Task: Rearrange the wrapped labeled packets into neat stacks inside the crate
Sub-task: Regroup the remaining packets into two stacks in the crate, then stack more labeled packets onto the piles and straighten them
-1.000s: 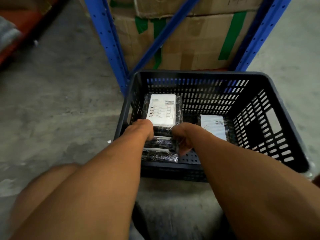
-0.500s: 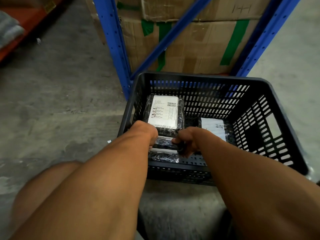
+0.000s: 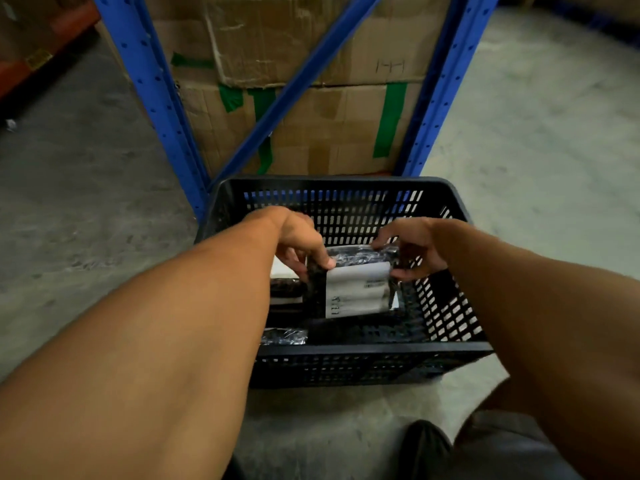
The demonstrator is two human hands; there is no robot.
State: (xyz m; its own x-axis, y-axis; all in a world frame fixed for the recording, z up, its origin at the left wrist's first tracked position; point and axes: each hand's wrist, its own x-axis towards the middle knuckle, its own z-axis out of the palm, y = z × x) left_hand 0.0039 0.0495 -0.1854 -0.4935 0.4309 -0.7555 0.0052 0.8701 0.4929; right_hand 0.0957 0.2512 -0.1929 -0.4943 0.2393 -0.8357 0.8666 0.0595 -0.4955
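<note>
A black slotted plastic crate stands on the concrete floor in front of me. Both hands hold a small pile of black wrapped packets with white labels above the crate's middle. My left hand grips its left end, thumb on top. My right hand pinches its right end. Under my left hand lies another labelled packet, mostly hidden. More dark packets lie along the crate's near left wall.
Blue metal rack posts with a diagonal brace rise right behind the crate, with stacked cardboard boxes taped in green between them. Bare concrete floor lies left and right. My knee sits at the bottom right.
Both hands have lifted a pile of packets from the crate's near left side and carried it up and toward the middle. The camera has tilted up and moved closer.
</note>
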